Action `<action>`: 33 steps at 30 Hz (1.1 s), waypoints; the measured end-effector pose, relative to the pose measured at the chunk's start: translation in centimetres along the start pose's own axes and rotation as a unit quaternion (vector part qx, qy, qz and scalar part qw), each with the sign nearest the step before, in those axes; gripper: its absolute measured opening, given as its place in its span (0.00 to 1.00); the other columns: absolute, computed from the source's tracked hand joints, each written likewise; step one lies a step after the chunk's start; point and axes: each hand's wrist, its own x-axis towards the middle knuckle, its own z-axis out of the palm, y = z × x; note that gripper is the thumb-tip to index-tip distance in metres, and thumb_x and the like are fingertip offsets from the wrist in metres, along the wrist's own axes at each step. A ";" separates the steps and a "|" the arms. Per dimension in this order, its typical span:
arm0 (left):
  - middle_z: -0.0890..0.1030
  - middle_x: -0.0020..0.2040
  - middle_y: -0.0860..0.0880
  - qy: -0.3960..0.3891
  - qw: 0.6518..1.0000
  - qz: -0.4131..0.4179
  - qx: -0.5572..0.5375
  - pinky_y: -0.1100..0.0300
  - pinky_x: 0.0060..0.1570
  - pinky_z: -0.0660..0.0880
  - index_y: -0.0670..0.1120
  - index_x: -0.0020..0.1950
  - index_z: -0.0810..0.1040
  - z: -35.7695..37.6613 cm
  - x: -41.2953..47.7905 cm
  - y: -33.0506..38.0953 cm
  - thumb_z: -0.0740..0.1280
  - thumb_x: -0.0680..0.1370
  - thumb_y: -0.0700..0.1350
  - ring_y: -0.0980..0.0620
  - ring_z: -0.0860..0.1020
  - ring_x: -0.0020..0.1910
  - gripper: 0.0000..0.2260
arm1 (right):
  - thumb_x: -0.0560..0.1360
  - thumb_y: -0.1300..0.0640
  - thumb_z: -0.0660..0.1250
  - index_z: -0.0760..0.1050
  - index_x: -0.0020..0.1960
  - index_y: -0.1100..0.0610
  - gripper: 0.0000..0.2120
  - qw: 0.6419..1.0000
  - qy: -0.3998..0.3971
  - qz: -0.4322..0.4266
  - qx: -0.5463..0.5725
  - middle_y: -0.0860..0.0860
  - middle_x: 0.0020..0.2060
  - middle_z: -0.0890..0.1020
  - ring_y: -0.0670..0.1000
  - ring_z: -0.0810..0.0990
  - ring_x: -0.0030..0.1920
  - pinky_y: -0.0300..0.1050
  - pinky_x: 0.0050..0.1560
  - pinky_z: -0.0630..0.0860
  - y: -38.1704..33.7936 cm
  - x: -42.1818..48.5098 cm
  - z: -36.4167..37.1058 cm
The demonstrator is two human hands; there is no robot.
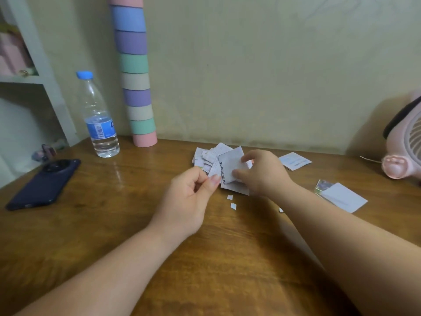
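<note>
A heap of torn white paper scraps [208, 157] lies on the wooden table [127, 224] near the wall. My right hand [262, 172] pinches a larger white paper piece with black print [229, 165] just above the heap. To its left, my left hand [189, 197] has its fingers curled, thumb and forefinger pinching the left edge of the printed paper. Two tiny white bits [231, 201] lie on the table in front of the hands.
A water bottle [99, 117] and a tall stack of pastel cups [135, 71] stand at the back left. A dark phone [43, 184] lies at left. A white sachet [295, 160], a folded paper [344, 197] and a pink fan [404, 142] are at right.
</note>
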 end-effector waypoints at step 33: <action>0.73 0.26 0.53 -0.175 0.963 0.070 0.191 0.63 0.31 0.65 0.46 0.32 0.73 6.0 -5.9 7.9 0.70 0.76 0.58 0.55 0.70 0.29 0.20 | 0.76 0.47 0.72 0.77 0.36 0.47 0.12 0.986 0.011 -0.163 0.045 0.41 0.28 0.78 0.44 0.75 0.29 0.40 0.33 0.72 11.9 -16.5 -11.0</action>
